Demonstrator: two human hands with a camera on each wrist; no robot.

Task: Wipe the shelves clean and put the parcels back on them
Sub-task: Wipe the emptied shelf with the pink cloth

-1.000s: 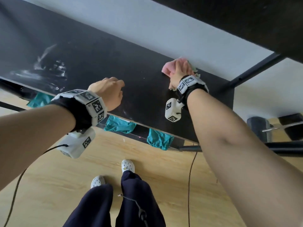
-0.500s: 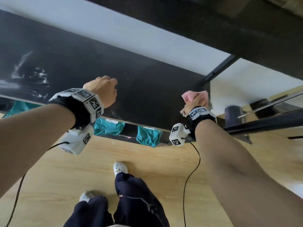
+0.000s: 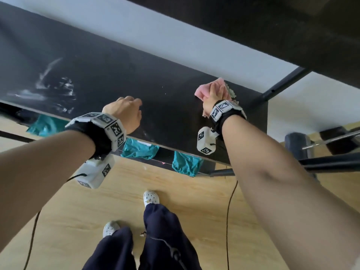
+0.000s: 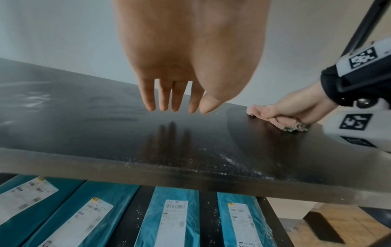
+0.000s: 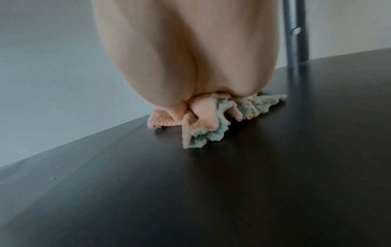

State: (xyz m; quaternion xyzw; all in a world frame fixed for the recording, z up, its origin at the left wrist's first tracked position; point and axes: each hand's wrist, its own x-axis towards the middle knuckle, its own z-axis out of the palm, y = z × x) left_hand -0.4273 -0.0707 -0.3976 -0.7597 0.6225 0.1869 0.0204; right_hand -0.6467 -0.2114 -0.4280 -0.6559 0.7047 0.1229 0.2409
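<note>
A black shelf [image 3: 136, 75] slants across the head view, with a white dust smear [image 3: 52, 90] at its left. My right hand [image 3: 213, 96] grips a bunched pink and pale green cloth [image 3: 204, 87] and presses it on the shelf near the right rear post [image 3: 280, 85]. In the right wrist view the fingers [image 5: 203, 117] curl into the cloth [image 5: 211, 133]. My left hand [image 4: 175, 107] hovers over the shelf's front part, fingers straight, holding nothing. Several teal parcels [image 4: 169, 217] with white labels lie on the lower shelf.
White crumbs [image 4: 228, 160] are scattered near the shelf's front edge. Another dark shelf [image 3: 253, 26] hangs overhead. Below are a wooden floor [image 3: 78, 221], my feet and two dangling cables [image 3: 228, 211]. A dark stand [image 3: 298, 145] sits on the floor at the right.
My right hand swept the cloth to the shelf's front right corner, then back toward the rear near the post. The left hand stayed hovering above the front edge.
</note>
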